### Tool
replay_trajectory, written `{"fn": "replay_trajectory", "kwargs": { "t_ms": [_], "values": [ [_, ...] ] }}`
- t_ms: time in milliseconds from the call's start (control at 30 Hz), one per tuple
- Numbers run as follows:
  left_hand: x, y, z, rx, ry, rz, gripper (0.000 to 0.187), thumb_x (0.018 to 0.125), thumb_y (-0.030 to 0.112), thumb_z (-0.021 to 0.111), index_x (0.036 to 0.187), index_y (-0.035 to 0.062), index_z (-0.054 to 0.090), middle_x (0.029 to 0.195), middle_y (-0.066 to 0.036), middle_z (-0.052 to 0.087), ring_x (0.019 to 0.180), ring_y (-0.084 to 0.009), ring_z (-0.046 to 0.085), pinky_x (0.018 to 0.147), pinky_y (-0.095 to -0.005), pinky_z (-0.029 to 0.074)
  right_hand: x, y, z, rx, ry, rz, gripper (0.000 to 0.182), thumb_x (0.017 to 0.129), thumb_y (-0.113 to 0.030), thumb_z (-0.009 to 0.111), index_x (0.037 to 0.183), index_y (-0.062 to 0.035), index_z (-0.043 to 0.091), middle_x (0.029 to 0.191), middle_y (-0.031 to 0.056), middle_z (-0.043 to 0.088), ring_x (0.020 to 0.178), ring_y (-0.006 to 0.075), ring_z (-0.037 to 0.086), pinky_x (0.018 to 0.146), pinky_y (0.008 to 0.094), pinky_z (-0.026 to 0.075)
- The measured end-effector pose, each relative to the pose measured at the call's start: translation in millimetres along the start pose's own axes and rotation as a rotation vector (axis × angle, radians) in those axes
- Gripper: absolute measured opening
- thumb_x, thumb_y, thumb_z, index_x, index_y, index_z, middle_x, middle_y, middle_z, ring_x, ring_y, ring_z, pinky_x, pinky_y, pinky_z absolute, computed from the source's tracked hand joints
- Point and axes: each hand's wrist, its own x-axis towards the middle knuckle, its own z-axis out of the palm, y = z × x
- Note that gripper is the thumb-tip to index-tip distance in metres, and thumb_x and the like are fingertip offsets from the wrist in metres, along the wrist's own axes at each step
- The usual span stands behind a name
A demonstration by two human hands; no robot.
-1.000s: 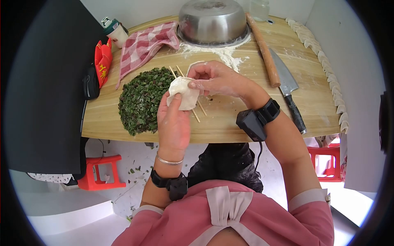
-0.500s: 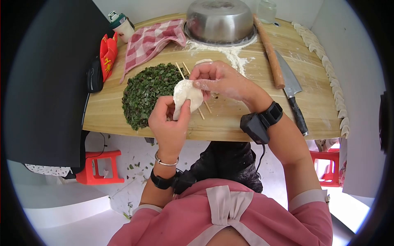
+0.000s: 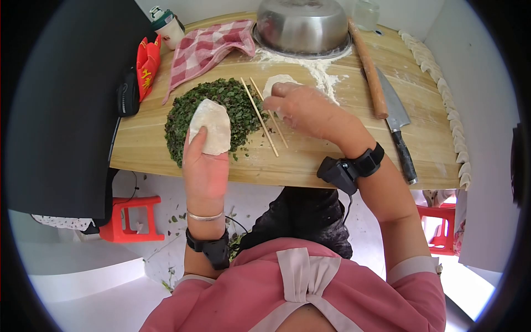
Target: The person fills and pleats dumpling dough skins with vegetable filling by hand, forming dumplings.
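Dough, a thin pale flattened wrapper [image 3: 214, 123], lies across the left hand [image 3: 206, 160] at centre-left of the frame, pinned by its thumb, over a heap of chopped dark-green leaves [image 3: 182, 113]. The right hand [image 3: 310, 110], near the centre, has its fingers loosely curled beside two thin wooden chopsticks [image 3: 260, 117]; whether they grip anything, I cannot tell. Another pale dough round [image 3: 278, 81] lies just above them on the light wooden counter [image 3: 243, 172].

1. Wooden table [image 3: 310, 160]: upturned steel basin [image 3: 301, 30], flour [image 3: 323, 74] along its near edge.
2. Left of basin: checked cloth [image 3: 213, 47].
3. Nearer than basin: chopped greens [image 3: 243, 119], chopsticks [image 3: 261, 119], dough wrapper [image 3: 276, 82].
4. Right: rolling pin [image 3: 369, 72], knife [image 3: 405, 155], dumpling row [image 3: 442, 88].
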Motion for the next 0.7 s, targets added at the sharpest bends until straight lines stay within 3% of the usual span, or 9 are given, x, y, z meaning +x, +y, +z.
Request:
{"fn": "replay_trajectory", "kwargs": {
  "t_ms": [200, 433, 533, 633, 700],
  "values": [
    [-4.2, 14.3, -3.0, -0.116, -0.07, -0.013, 0.045, 0.093, 0.002, 0.044, 0.136, -0.0047, 0.035, 0.135, -0.019, 0.046, 0.127, -0.0284, 0.045, 0.106, -0.0387, 0.041, 5.1, -15.4, 18.5, -0.086, -0.054, -0.25, 0.013, 0.078, -0.012, 0.055, 0.089, -0.0078, 0.061, 0.096, 0.0112, 0.053, 0.091, 0.029, 0.058, 0.078, 0.0396, 0.048],
    [-7.1, 17.1, -11.5, -0.151, -0.059, -0.041, 0.043, 0.093, 0.003, 0.044, 0.135, -0.0045, 0.036, 0.132, -0.019, 0.049, 0.125, -0.0287, 0.046, 0.104, -0.0394, 0.042, 10.0, -25.4, 20.5, -0.127, -0.045, -0.355, 0.013, 0.077, -0.016, 0.055, 0.085, -0.0077, 0.062, 0.092, 0.01, 0.051, 0.089, 0.0263, 0.057, 0.077, 0.0384, 0.048],
    [-8.8, 16.0, -14.2, -0.137, -0.047, -0.053, 0.043, 0.093, 0.003, 0.044, 0.135, -0.0044, 0.037, 0.131, -0.018, 0.049, 0.125, -0.0285, 0.046, 0.104, -0.0389, 0.042, 10.7, -26.2, 18.3, -0.115, -0.029, -0.368, 0.014, 0.076, -0.015, 0.058, 0.085, -0.0092, 0.066, 0.095, 0.0097, 0.056, 0.088, 0.0252, 0.059, 0.077, 0.037, 0.051],
    [-9.8, 13.9, -19.6, -0.136, -0.052, -0.074, 0.043, 0.093, 0.003, 0.044, 0.135, -0.0043, 0.036, 0.131, -0.018, 0.049, 0.126, -0.0282, 0.046, 0.105, -0.0386, 0.041, 11.7, -25.0, 17.1, -0.057, -0.023, -0.396, 0.011, 0.076, -0.014, 0.057, 0.084, -0.0075, 0.062, 0.095, 0.0107, 0.055, 0.086, 0.0262, 0.059, 0.075, 0.0382, 0.05],
    [-10.1, 11.6, -22.8, -0.137, -0.065, -0.087, 0.044, 0.093, 0.004, 0.044, 0.135, -0.0043, 0.036, 0.131, -0.017, 0.049, 0.126, -0.0281, 0.045, 0.106, -0.0386, 0.04, 12.8, -25.4, 14.8, -0.012, 0.096, -0.419, 0.011, 0.077, -0.015, 0.057, 0.083, -0.0057, 0.055, 0.092, 0.0121, 0.054, 0.081, 0.0283, 0.058, 0.071, 0.0393, 0.05]
  ]
}}
